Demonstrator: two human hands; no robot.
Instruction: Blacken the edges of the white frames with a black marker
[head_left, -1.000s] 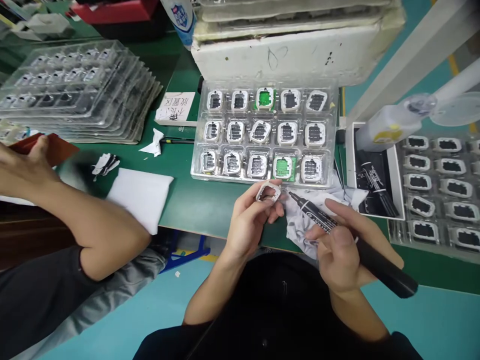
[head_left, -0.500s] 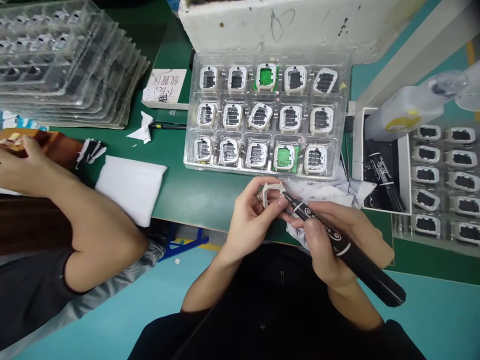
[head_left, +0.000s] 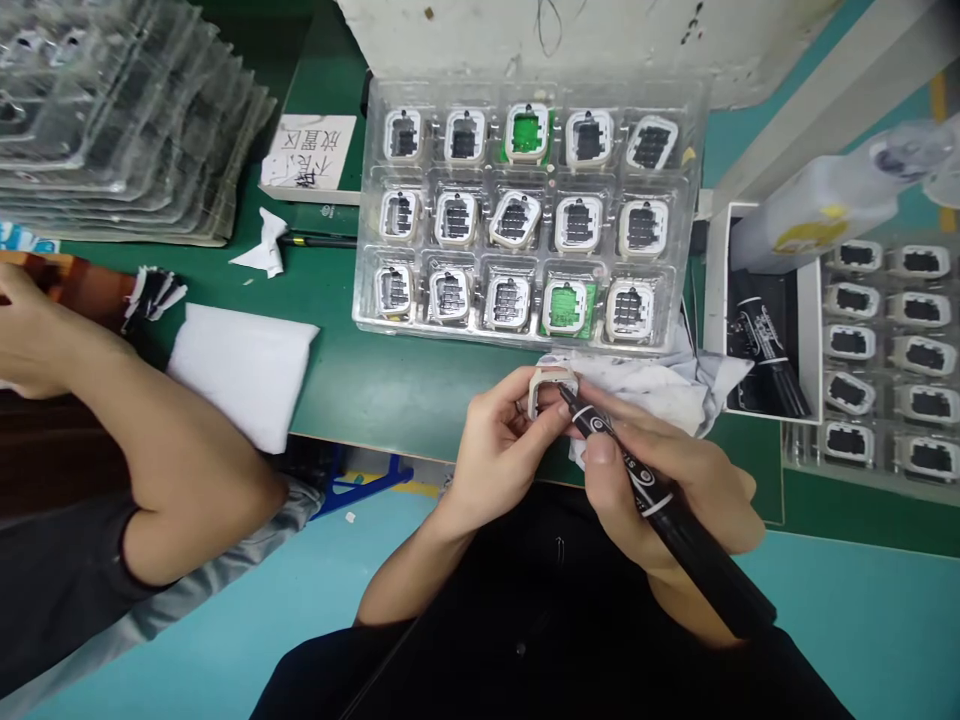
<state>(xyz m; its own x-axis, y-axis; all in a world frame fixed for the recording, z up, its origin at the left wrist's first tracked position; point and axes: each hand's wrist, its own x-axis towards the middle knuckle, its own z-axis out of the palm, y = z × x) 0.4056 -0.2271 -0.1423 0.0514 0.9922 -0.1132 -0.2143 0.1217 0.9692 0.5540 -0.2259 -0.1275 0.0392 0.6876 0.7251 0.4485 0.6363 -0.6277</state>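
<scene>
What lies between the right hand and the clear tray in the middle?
In the head view, a crumpled cloth lies between the right hand and the clear tray.

Lower right, the marker [head_left: 667, 512] is black with white lettering; the casing [head_left: 533, 394] near centre is off-white, the bench [head_left: 367, 385] green, the floor [head_left: 300, 600] turquoise.

On the bench [head_left: 360, 390], a tray [head_left: 479, 302] lies behind the frame [head_left: 534, 393] and marker [head_left: 697, 560] — a cloth [head_left: 667, 385] before its right end, a pad [head_left: 238, 365] off left. Right of it, a box [head_left: 810, 330] separates it from a second tray [head_left: 887, 385].
</scene>
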